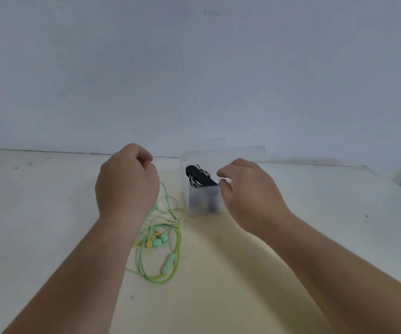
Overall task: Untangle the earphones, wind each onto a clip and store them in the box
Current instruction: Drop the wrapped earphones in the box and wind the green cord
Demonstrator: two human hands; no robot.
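Earphones [163,239] in green and yellow lie tangled on the table [50,213], at seven o'clock from the clear box [204,201]. Inside the box a striped pair [194,183] sits wound on a black clip [199,175], so one set looks stored; the tangle is left to separate, wind and stow. The left hand [127,182], at nine o'clock from the box, is curled; whether it pinches the green cable I cannot tell. The right hand [247,191] hovers at the box's three o'clock rim, fingers loosely bent, holding nothing visible. No writing is readable.
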